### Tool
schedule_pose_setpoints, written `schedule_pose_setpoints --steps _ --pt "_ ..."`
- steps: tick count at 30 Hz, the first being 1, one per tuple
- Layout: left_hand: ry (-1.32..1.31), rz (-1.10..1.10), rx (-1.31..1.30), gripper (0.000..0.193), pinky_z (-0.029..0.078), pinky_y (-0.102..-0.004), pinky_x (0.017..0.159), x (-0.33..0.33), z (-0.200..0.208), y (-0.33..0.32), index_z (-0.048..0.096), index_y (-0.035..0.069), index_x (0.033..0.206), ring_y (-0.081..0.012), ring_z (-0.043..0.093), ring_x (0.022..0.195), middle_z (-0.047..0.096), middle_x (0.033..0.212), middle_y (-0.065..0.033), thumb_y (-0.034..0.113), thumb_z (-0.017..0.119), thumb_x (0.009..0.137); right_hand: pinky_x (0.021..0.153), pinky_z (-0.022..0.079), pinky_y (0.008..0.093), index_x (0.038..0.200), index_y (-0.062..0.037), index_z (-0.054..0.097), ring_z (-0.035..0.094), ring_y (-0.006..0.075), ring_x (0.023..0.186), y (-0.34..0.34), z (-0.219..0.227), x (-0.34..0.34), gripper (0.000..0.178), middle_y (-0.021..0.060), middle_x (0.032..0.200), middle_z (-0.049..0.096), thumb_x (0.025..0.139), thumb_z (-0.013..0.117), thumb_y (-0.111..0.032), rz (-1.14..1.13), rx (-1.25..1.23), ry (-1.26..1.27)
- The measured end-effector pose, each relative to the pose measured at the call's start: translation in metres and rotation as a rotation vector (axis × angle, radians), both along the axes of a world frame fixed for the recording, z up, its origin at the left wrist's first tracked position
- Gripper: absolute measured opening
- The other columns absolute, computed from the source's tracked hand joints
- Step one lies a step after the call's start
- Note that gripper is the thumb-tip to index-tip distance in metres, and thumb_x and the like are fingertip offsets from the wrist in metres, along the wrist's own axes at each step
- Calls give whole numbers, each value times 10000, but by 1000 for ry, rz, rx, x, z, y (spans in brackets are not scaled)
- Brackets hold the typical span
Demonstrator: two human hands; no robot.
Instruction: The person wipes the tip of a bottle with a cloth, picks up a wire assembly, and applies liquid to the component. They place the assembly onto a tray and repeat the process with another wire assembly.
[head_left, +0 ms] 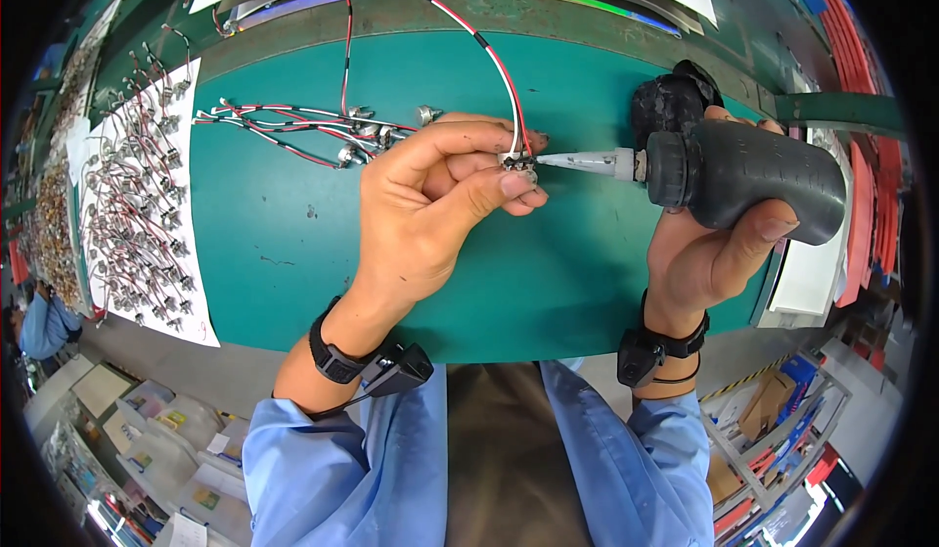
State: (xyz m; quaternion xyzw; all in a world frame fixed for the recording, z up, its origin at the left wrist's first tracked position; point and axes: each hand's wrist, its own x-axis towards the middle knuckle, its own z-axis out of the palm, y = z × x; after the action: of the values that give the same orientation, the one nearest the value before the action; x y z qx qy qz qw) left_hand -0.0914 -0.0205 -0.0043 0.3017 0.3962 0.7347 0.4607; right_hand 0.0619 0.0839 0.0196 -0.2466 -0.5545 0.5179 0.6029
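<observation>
Pinching small metal component (520,165), red-white wires, possibly soldered

Near the frame's centre, the left hand (435,200) pinches a small metal component (520,164) between thumb and fingertips, its red, white and black wires (486,48) arcing toward the upper edge. From the right, the right hand (706,244) grips a dark squeeze bottle (748,177) lying sideways, its pale nozzle (585,161) touching the component. Both hover over a green mat (274,244). More wired parts (293,126) lie upper left (others crowd a white sheet (137,205) at far left).
</observation>
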Motion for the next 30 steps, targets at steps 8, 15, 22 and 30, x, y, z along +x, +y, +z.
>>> schedule_pose_setpoints --steps 8,15,22,30 --pt "16 7 6 178 541 -280 665 0 -1 0 544 -84 963 -211 635 772 578 1006 -183 -110 552 788 973 356 428 1248 11 347 468 311 1084 1 2 2 677 115 1167 450 840 495 -508 30 12 -33" --pt "28 7 0 184 539 -281 672 0 -2 0 545 -87 969 -207 628 781 569 1002 -172 -111 552 787 971 356 427 1244 11 353 466 311 1086 3 3 3 672 111 1182 439 836 512 -499 37 0 -19" --pt "15 12 -3 185 537 -279 669 1 -1 1 545 -93 966 -202 622 785 559 1001 -165 -111 560 782 972 355 417 1231 11 376 476 297 1077 4 2 4 659 115 1161 467 833 520 -494 95 -8 -21" --pt "41 28 30 194 529 -267 670 2 -3 1 551 -93 960 -189 611 776 547 966 -142 -128 564 770 966 362 406 1219 21 388 491 282 1064 2 4 4 677 141 1122 500 817 542 -502 55 31 -54"
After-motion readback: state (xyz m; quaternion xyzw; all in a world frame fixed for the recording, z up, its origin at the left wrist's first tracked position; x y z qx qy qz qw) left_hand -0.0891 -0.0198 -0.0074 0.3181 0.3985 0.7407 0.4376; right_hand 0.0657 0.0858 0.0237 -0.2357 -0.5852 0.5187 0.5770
